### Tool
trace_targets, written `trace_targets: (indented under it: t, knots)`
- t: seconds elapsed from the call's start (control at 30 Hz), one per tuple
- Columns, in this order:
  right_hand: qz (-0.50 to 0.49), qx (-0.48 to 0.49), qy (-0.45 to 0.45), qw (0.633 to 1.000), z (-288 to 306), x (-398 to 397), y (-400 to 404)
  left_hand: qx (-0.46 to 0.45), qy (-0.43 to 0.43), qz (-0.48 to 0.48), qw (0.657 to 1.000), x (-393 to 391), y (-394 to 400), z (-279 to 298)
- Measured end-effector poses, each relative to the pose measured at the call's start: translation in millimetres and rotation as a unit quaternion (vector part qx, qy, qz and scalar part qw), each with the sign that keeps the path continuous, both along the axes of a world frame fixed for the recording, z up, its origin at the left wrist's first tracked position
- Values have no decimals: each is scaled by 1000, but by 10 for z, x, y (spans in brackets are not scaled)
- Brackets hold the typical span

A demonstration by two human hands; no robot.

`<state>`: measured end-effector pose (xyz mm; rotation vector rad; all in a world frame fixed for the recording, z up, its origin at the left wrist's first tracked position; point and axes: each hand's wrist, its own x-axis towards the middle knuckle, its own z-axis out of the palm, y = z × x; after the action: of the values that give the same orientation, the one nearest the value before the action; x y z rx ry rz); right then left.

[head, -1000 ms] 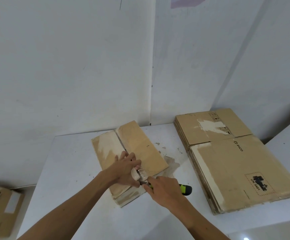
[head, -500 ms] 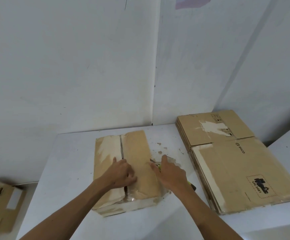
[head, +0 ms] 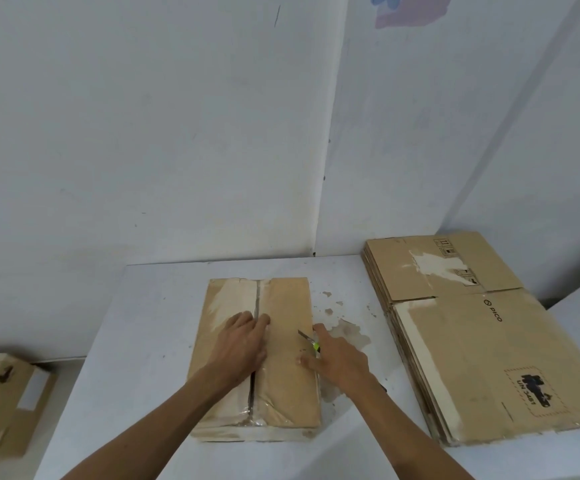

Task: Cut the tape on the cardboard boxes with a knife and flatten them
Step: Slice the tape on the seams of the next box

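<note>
The right hand holds the knife, its fingers curled round the handle at the right long edge of the cardboard box. The yellow-green part of the handle shows just ahead of the knuckles, and the thin blade juts up and to the left from the grip, lying over the box top just inside that edge. The thumb stretches onto the box face; the index finger points away along the edge.

Left of the grip, the left hand lies flat on the box with fingers straight, pressing across the centre seam where the two top flaps meet. The seam runs as a dark line from the far edge to the near edge, passing under this hand. Clear tape glistens at the near end of the box.

The box sits on the white table. Left of the hands there is bare tabletop out to the table's left edge. Right of the grip lies a narrow strip of table with stains and paper scraps, then the stack of flattened boxes, whose left edge runs close beside the forearm. Beyond the box, a strip of table reaches the wall. Off the table's left edge, lower down, stands another small box.
</note>
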<state>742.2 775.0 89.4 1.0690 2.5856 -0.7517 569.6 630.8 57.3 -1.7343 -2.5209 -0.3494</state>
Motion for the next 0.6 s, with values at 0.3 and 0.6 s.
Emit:
trace_targets:
  t: [0.3,0.6]
  knots:
    - [31,-14,-50,998,94,-135,88,-68,-96,192,974,-325,268,106]
    - [115,37,-133,984,198,-287,228,-183,-212,276,920,-673,540,174]
